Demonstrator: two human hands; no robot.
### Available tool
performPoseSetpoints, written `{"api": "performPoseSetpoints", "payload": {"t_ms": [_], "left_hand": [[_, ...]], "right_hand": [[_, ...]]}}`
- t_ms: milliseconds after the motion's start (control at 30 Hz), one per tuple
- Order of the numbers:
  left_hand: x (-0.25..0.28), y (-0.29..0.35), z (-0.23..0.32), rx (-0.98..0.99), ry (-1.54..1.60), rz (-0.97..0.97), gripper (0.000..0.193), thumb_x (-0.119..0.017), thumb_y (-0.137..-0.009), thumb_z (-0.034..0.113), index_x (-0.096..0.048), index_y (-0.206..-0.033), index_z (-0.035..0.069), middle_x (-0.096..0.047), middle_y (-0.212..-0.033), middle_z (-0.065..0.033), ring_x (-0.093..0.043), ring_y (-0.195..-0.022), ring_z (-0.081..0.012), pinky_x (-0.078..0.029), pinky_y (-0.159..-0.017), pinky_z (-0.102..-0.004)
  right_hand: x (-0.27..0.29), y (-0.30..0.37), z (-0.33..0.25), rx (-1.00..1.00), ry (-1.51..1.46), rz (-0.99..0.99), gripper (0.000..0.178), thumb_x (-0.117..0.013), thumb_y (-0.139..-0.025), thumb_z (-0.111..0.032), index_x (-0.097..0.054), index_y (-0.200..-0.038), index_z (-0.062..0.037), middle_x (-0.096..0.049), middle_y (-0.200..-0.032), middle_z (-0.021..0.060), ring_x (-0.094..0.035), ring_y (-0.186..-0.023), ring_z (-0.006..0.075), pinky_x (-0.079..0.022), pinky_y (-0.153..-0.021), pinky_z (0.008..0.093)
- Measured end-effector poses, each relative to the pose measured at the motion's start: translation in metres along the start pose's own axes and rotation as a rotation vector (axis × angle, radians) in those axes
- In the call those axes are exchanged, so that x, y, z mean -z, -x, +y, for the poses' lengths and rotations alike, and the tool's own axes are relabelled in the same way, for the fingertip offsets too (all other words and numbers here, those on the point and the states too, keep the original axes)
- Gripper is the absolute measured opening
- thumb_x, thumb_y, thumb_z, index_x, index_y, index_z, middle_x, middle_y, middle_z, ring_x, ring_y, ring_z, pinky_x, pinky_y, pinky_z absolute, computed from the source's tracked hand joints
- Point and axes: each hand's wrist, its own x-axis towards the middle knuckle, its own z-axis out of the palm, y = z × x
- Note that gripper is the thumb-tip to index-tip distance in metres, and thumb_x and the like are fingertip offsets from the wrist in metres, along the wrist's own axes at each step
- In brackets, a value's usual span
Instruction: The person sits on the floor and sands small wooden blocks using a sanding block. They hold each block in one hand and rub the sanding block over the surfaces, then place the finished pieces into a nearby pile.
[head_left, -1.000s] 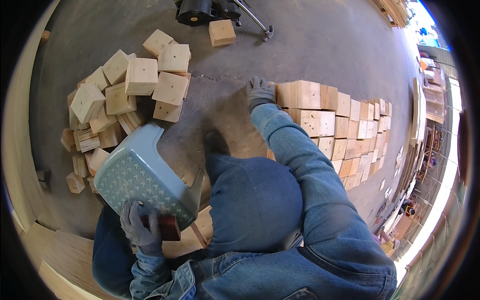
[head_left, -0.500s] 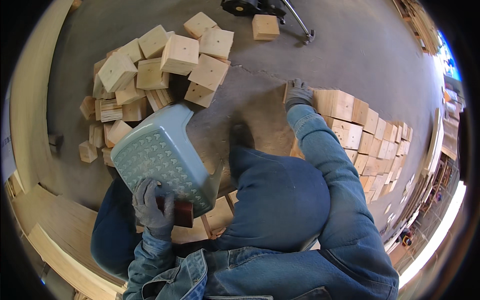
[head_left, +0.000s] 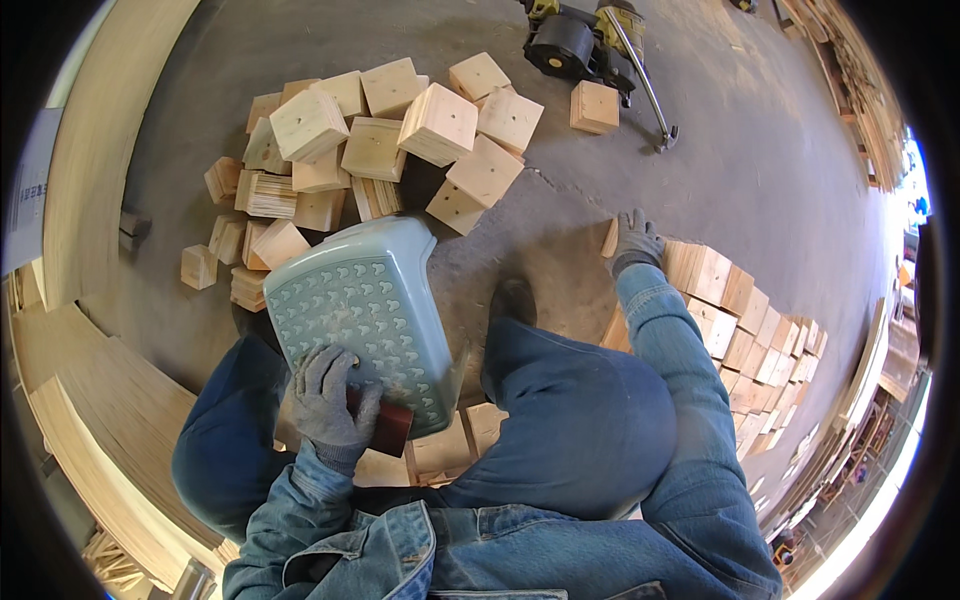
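My left hand [head_left: 333,402], in a grey glove, is closed around a dark red-brown block [head_left: 391,428], which rests against a light blue plastic stool [head_left: 345,290] between my legs. The stool's top has a raised pattern. My right hand [head_left: 636,240], also gloved, reaches out to the far end of stacked wooden blocks [head_left: 745,330]. Its fingers lie over a wooden block [head_left: 611,238], whose pale edge shows left of the glove; the rest of that block is hidden beneath the hand.
A loose heap of wooden blocks [head_left: 375,148] lies beyond the stool. A coil nail gun [head_left: 562,45] and a single block [head_left: 595,107] lie on the concrete floor farther off. Long boards [head_left: 100,150] run along the left, and more timber [head_left: 845,95] is at the right.
The view has shifted, so the heap and stool appear farther right and more of the nail gun shows. Both hands keep about the same places on their things.
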Motion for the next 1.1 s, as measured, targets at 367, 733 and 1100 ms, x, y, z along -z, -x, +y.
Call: {"api": "performPoseSetpoints", "payload": {"t_ms": [367,733,1100], "left_hand": [[0.002,0.002,-0.002,-0.017,0.078,0.043,0.051,-0.082,-0.083,0.023,-0.064,-0.129,0.008,-0.062,-0.137,-0.0156,-0.058,-0.13,-0.041,-0.044,-0.113,-0.0543],[0.004,-0.002,-0.003,-0.021,0.108,0.057,0.051,-0.083,-0.083,0.025,-0.064,-0.127,0.008,-0.063,-0.135,-0.0162,-0.058,-0.13,-0.0412,-0.042,-0.114,-0.0567],[0.003,-0.004,-0.01,0.007,0.101,-0.044,0.052,-0.081,-0.082,0.026,-0.062,-0.127,0.008,-0.061,-0.134,-0.0162,-0.058,-0.13,-0.0418,-0.041,-0.115,-0.0622]], "right_hand": [[0.069,0.038,-0.002,0.088,-0.187,0.002,0.102,-0.085,-0.079,-0.045,-0.041,-0.164,-0.0122,-0.053,-0.161,0.0159,-0.05,-0.148,0.0359,-0.04,-0.124,0.0446],[0.102,-0.009,0.018,-0.011,-0.377,0.192,0.1,-0.087,-0.081,-0.045,-0.043,-0.162,-0.0068,-0.055,-0.156,0.0244,-0.054,-0.145,0.0379,-0.043,-0.121,0.0441],[0.155,-0.068,-0.086,0.35,-0.612,0.262,0.093,-0.086,-0.086,-0.038,-0.041,-0.161,-0.003,-0.05,-0.159,0.0252,-0.053,-0.145,0.0354,-0.044,-0.12,0.0416]]}}
